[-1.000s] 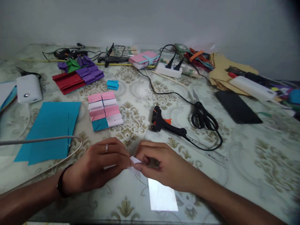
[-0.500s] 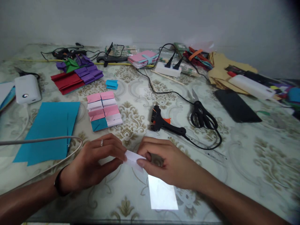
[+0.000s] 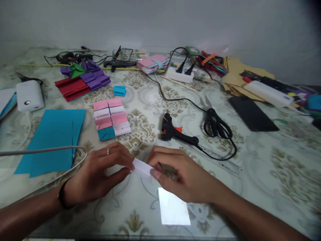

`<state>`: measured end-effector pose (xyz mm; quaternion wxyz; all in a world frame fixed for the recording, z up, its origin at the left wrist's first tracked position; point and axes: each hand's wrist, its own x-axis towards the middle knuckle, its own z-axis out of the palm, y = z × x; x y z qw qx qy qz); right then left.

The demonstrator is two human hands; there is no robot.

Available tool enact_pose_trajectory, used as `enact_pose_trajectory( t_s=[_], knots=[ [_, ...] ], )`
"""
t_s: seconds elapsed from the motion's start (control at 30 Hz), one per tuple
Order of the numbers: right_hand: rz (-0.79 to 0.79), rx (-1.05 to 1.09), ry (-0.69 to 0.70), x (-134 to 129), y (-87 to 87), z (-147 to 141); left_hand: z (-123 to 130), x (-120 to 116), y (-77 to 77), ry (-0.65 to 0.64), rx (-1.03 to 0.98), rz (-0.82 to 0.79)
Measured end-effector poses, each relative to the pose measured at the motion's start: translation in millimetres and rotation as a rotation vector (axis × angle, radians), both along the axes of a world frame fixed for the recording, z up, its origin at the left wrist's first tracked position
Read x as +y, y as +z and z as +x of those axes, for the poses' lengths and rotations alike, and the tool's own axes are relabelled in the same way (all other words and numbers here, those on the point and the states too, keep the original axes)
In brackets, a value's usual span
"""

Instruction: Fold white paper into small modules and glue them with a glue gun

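A small white paper (image 3: 141, 167), folded into a narrow strip, is stretched between my two hands just above the table. My left hand (image 3: 105, 169) pinches its left end between thumb and fingers. At the right end, my right hand (image 3: 179, 172) grips it with thumb and index finger. Below my right hand a bright white paper sheet (image 3: 174, 207) lies flat on the table. Beyond my hands rests a block of folded pink, white and teal paper pieces (image 3: 111, 118). A small folded blue paper piece (image 3: 119, 90) lies behind that.
A black glue gun (image 3: 175, 130) and black-handled scissors (image 3: 217, 124) lie beyond my right hand. Blue sheets (image 3: 52, 140) and a white cable (image 3: 82, 150) are at left. A phone (image 3: 253, 113) is at right; a power strip (image 3: 180, 74) stands at the back.
The paper between my fingers now looks narrower, its lower flap no longer hanging as far down. My hands have barely shifted.
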<state>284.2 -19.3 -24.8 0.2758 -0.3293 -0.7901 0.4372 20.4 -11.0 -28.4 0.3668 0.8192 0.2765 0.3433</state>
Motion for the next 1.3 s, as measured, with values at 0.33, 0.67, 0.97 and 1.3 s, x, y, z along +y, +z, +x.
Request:
enact_pose_trajectory(
  t_s=[0.33,0.67,0.97,1.3],
  knots=[
    [0.01,-0.002,-0.027,1,-0.8,0,-2,0,-2.4,0.051,0.003,0.01],
    [0.008,-0.038,-0.097,2,-5.3,1,-2,1,-1.3,0.091,0.001,0.059],
    [0.053,-0.059,-0.175,3,3.9,2,-2,1,-0.4,0.052,0.017,0.049],
    [0.114,-0.063,-0.183,4,-3.5,4,-3,2,-2.5,-0.005,0.011,0.053]
  ],
)
